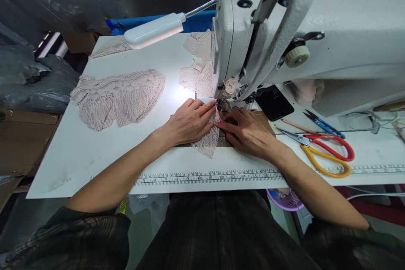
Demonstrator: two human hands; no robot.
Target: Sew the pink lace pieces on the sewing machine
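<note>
Head camera view: my left grip [191,121] lies palm down on a pale pink, pointed piece of openwork lace [207,147], its fingers stretched towards the needle end of the bulky white sewing machine [351,25]. My right grip [249,130] is bent in from the other side, its index fingertip touching the lace's right edge. I cannot tell whether either grip pinches the fabric or only presses it, since my fingers cover that spot. The lace sits between my 2 grips, just beside the needle area, its tip pointing back towards me over the white, flat-topped desk [79,156]. A pale rosette of gathered fabric [232,87] hangs on the machine head above my right grip. To my left, a wide, scalloped pale pink lace piece [117,98] is spread flat, well apart from my fingers, and 2 smaller pale lace pieces [198,75] lie beyond my left grip, partly behind the machine head. A white, rounded lamp on a flexible metal neck [155,29] shines over them. Right of my right grip are a black, glossy rectangular phone [274,102], a slim, pinkish wooden pencil [299,126], blue-handled dark metal snips [325,125] and steel scissors with red and yellow loop handles [306,138]. Along the near edge runs a black-marked white ruler strip [209,177].
</note>
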